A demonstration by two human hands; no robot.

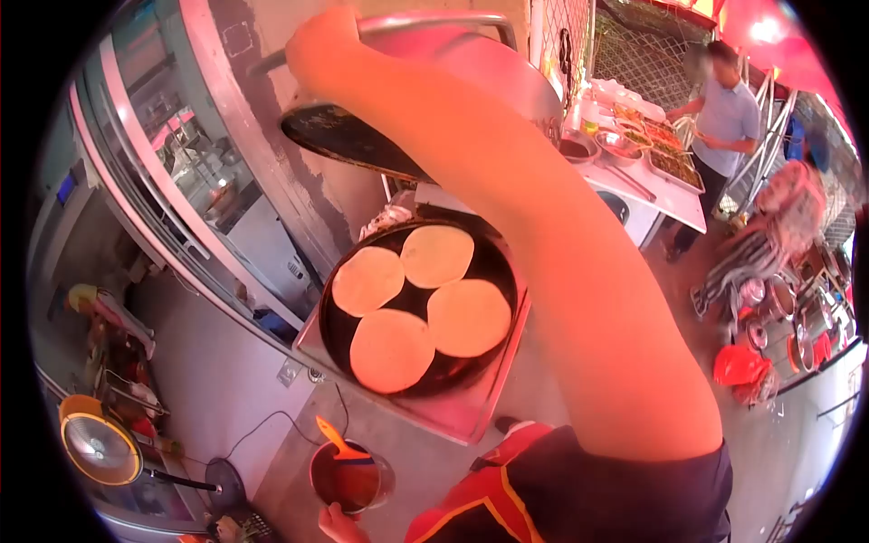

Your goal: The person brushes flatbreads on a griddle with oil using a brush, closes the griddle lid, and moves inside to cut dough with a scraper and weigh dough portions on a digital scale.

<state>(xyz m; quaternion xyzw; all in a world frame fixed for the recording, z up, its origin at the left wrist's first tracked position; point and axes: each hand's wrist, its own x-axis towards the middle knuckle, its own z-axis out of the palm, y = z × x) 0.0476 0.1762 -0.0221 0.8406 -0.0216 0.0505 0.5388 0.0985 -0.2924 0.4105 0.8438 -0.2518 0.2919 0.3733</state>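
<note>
My right hand (pixel 321 56) reaches up across the view, its fingers wrapped round the metal handle of a large round lid (pixel 498 77). The lid is raised and tilted above a round black pan (pixel 418 303). In the pan lie several flat round pieces of pale dough (pixel 392 351), side by side. At the bottom, my left hand (pixel 342 523) holds the edge of a small container (pixel 348 489) of reddish-brown liquid. An orange-handled brush (pixel 342 442) rests in it.
Behind the pan is a wall; a sliding glass door (pixel 181 181) stands left. A yellow fan (pixel 100 441) is at lower left. A white table (pixel 665 210) with trays of food is at upper right, beside a person (pixel 724 113). Another person (pixel 792 204) and red bags (pixel 742 366) are further right.
</note>
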